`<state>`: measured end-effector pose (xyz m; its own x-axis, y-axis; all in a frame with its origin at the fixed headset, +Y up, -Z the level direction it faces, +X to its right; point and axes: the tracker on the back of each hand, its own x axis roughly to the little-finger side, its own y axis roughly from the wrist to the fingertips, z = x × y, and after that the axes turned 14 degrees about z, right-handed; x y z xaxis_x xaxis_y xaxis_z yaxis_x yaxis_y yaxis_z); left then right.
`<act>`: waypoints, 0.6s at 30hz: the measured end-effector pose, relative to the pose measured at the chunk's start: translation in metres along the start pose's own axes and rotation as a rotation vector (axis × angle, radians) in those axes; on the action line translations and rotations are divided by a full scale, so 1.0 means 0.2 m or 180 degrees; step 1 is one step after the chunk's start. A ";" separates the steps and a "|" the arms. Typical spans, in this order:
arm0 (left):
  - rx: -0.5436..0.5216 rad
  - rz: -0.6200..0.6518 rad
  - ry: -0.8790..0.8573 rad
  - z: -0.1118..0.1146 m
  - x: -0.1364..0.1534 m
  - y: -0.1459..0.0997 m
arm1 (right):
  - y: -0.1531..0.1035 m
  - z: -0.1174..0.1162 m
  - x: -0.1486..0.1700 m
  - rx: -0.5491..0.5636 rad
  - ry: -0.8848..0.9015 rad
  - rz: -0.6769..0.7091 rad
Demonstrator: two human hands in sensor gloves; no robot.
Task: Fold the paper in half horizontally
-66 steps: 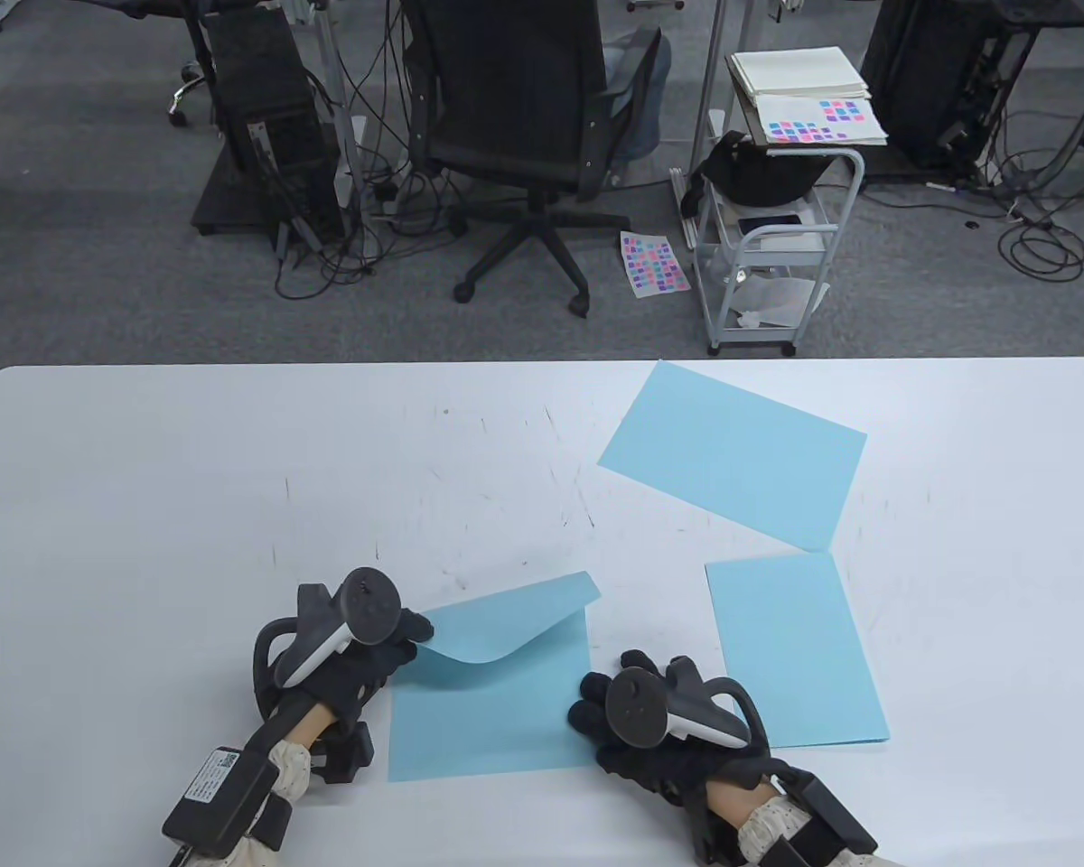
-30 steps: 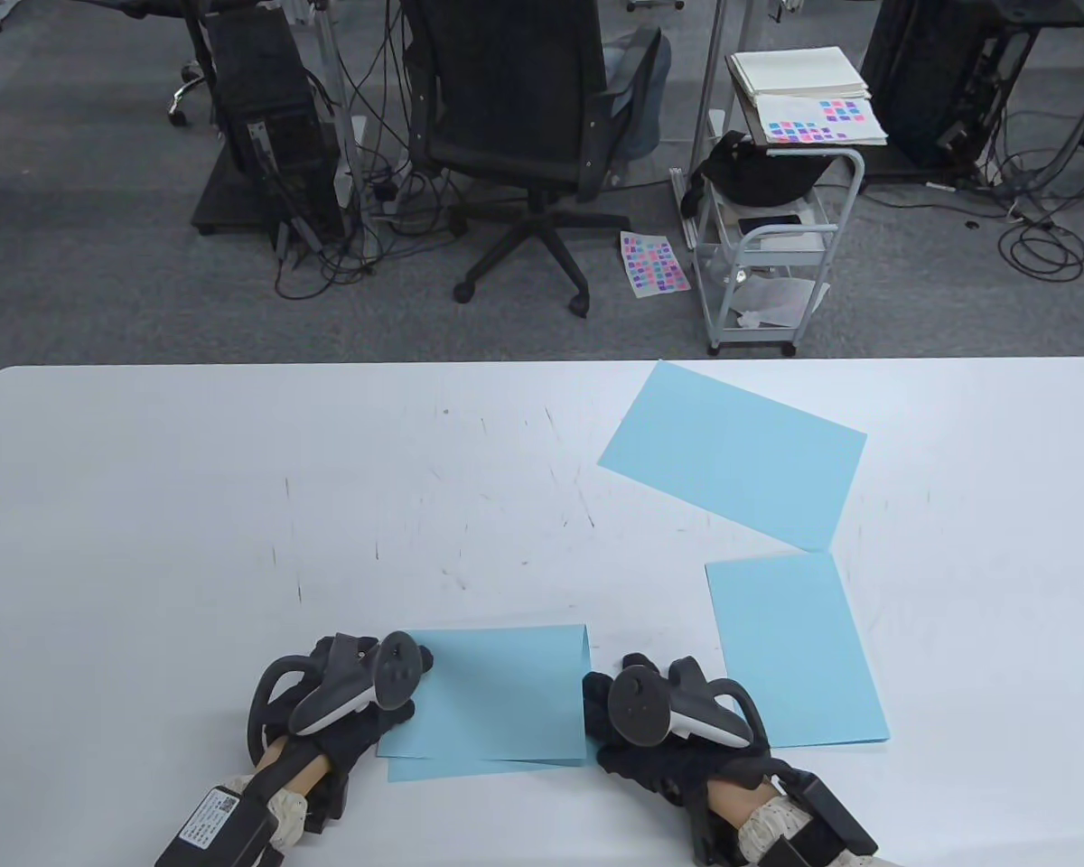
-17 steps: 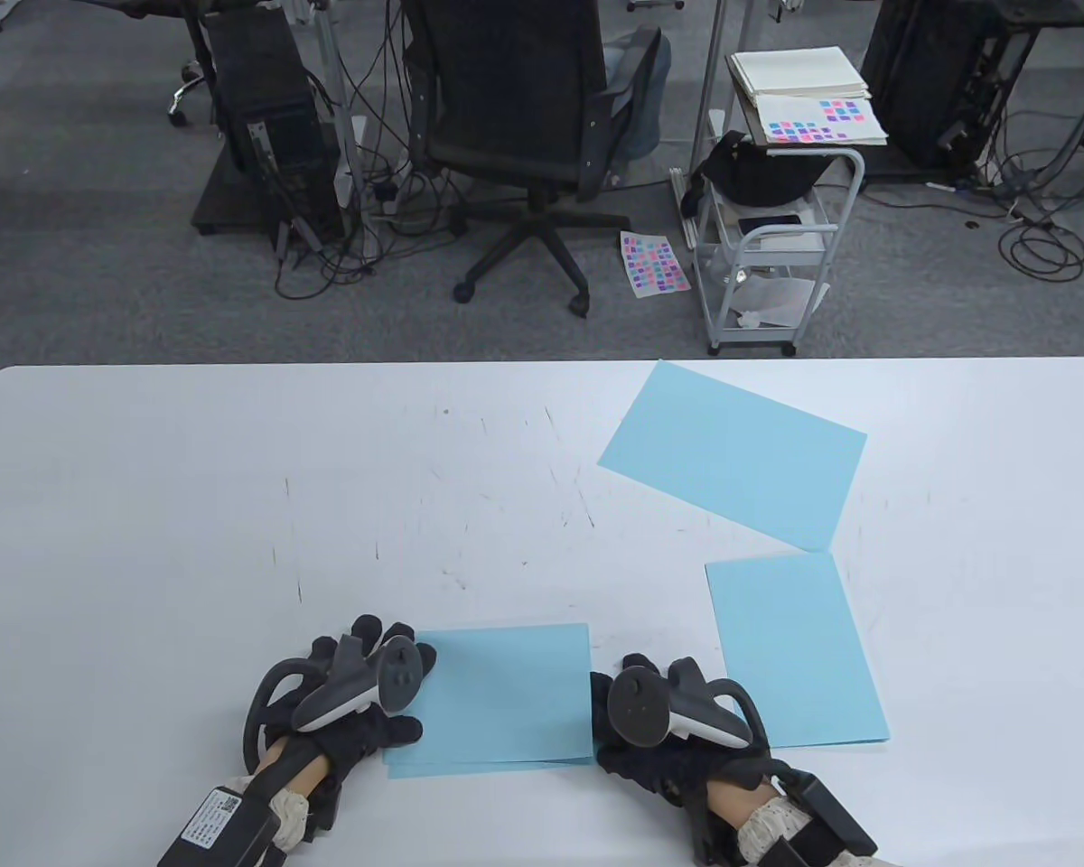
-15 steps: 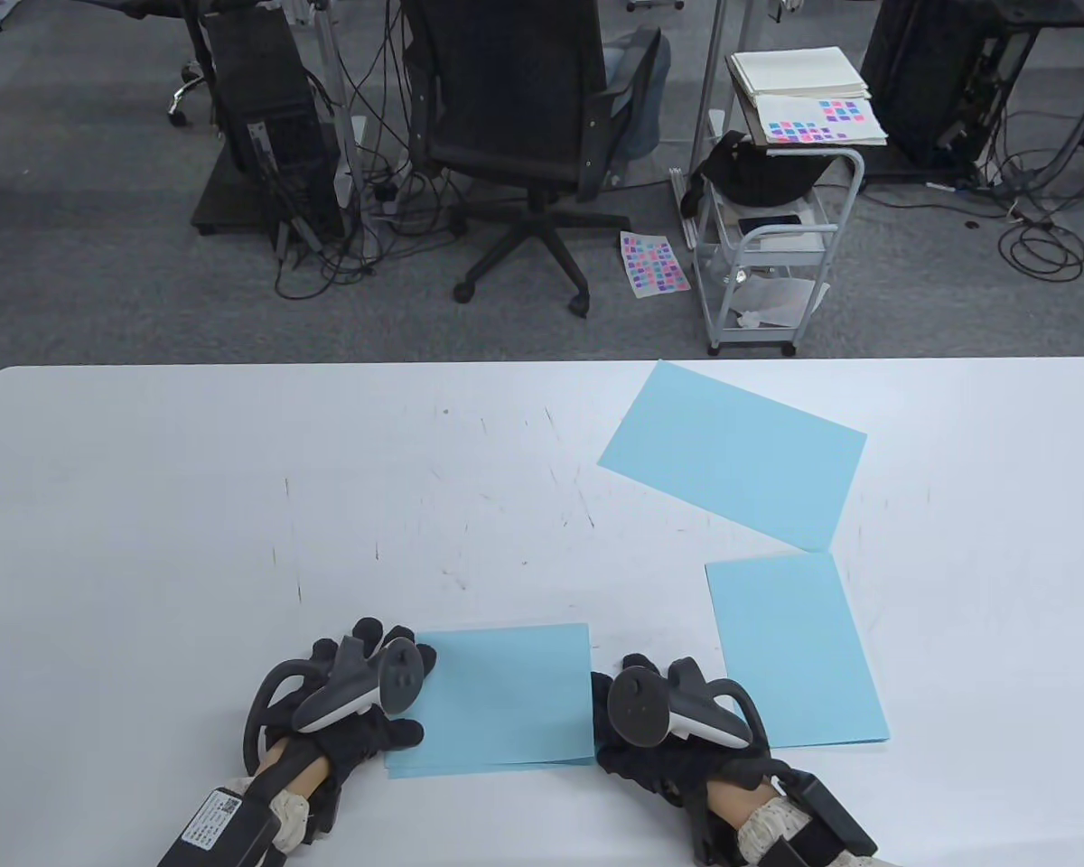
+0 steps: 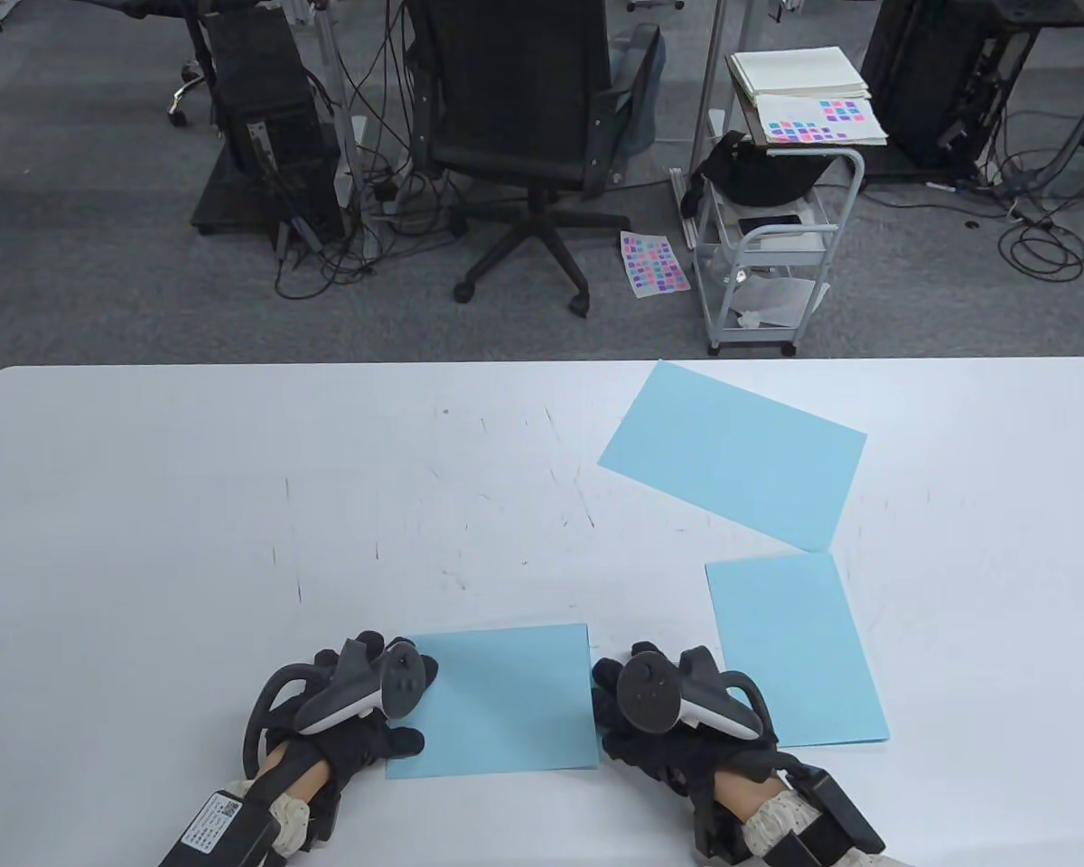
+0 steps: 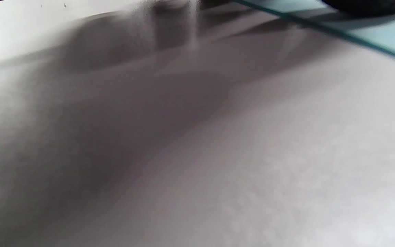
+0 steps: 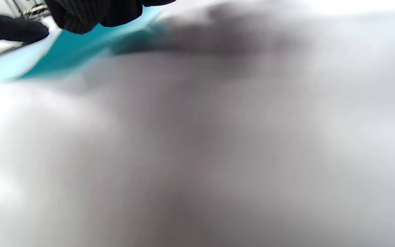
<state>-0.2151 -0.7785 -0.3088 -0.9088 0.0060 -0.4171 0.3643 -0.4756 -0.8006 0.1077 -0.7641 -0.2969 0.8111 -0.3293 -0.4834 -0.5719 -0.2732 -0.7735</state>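
Note:
A light blue paper lies folded over on itself near the front edge of the white table. My left hand rests on its left edge, fingers spread on the sheet. My right hand rests at its right edge, fingers touching the paper. In the left wrist view a fingertip presses on the paper's corner. In the right wrist view my fingers lie on the blue sheet.
Two more blue sheets lie to the right: one beside my right hand, one tilted farther back. Beyond the table stand an office chair and a small cart.
The lifted far half of the paper came down onto the near half. Both hands shifted slightly and the layers' edges now line up, the offset at the front edge gone.

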 end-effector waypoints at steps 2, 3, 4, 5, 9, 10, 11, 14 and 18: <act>-0.0013 0.0000 -0.0002 0.00 0.00 0.00 | -0.01 0.07 0.01 0.0152 0.0031 -0.0098; -0.0018 -0.0003 -0.0007 0.00 -0.01 0.00 | -0.01 0.12 0.01 0.0268 0.0031 -0.0133; -0.0028 -0.0006 -0.0006 0.00 -0.02 0.01 | -0.01 0.14 0.01 0.0321 -0.0002 -0.0150; -0.0045 -0.0006 0.0003 0.00 -0.02 0.01 | 0.00 0.19 0.00 0.0380 -0.0060 -0.0193; -0.0093 -0.0003 0.0034 0.00 -0.04 0.02 | 0.07 0.28 -0.09 0.0479 -0.0074 -0.0085; -0.0096 -0.0004 0.0039 0.00 -0.04 0.02 | 0.10 0.29 -0.12 0.0472 -0.0078 -0.0035; -0.0104 -0.0004 0.0046 0.00 -0.04 0.02 | 0.12 0.29 -0.15 0.0449 -0.0087 0.0024; -0.0104 0.0003 0.0054 0.00 -0.05 0.02 | 0.25 0.25 -0.26 0.0300 -0.0127 0.0252; -0.0101 0.0013 0.0052 0.00 -0.05 0.02 | 0.40 0.15 -0.36 0.0088 -0.0182 0.0399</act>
<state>-0.2039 -0.7810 -0.3082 -0.9039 0.0185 -0.4273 0.3746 -0.4476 -0.8120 0.0082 -0.7353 -0.3361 0.7396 -0.3071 -0.5989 -0.6662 -0.2078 -0.7162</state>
